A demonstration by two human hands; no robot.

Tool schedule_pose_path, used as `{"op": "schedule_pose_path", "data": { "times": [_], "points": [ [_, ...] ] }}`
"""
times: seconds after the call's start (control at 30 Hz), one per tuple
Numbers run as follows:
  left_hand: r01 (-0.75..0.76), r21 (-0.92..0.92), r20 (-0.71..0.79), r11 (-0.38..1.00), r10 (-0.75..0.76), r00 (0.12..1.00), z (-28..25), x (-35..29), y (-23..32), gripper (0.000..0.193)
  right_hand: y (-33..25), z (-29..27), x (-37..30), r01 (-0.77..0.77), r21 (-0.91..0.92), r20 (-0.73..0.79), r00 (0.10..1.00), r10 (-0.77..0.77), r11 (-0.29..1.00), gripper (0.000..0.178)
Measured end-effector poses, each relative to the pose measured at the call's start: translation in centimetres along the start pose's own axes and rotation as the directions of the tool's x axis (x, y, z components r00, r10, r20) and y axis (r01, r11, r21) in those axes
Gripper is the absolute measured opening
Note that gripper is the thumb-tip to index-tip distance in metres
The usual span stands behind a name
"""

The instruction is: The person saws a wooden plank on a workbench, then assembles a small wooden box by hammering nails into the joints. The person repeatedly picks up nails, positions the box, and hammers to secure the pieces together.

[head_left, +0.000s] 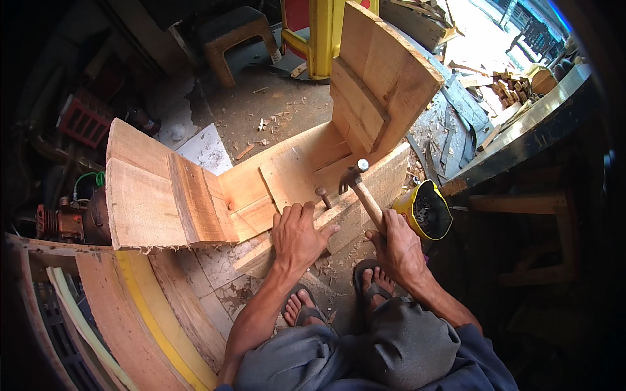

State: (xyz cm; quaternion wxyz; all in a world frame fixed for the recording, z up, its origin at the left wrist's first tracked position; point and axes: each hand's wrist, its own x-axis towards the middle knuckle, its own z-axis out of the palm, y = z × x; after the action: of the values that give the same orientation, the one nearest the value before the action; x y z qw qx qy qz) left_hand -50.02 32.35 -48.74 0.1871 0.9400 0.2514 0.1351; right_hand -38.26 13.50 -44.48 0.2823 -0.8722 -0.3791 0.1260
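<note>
A claw hammer with a wooden handle is in my right hand, its fingers closed low on the handle. The hammer's metal head is raised over a thick wooden plank. My left hand grips the plank's near part, fingers curled over it and thumb stretched right. Just beyond those fingers, a dark metal pin with a round head stands tilted at the plank; where its lower end sits I cannot tell. Behind the plank lies a U-shaped wooden piece with upright panels at left and right.
A yellow bucket with dark contents stands right of my right hand. Curved boards lie at lower left, beside a rusty machine. A brown stool is at the back. Scrap wood lies far right.
</note>
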Motion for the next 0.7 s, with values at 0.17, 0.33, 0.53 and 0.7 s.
{"op": "schedule_pose_path", "data": {
  "times": [0.17,0.33,0.53,0.7],
  "points": [
    [0.015,-0.009,-0.001,1.000,-0.015,1.000,0.6,0.0,-0.7,0.066,-0.6,0.3,-0.3,0.013,-0.021,0.070,0.997,-0.011,1.000,0.024],
    [0.020,0.020,0.070,1.000,-0.022,0.997,0.5,0.3,-1.3,0.071,-0.9,0.6,-0.2,-0.021,0.002,0.233,0.972,0.020,1.000,0.027],
    [0.031,0.009,0.267,0.999,-0.032,0.963,-1.1,2.1,-2.0,0.077,2.2,4.6,0.0,-0.084,0.106,0.228,0.972,0.058,0.991,0.031],
    [-0.044,0.002,0.263,0.999,0.041,0.964,-0.5,1.9,-2.6,0.076,3.5,6.2,-0.4,-0.132,0.204,0.192,0.977,0.092,0.970,0.030]
  ]
}}
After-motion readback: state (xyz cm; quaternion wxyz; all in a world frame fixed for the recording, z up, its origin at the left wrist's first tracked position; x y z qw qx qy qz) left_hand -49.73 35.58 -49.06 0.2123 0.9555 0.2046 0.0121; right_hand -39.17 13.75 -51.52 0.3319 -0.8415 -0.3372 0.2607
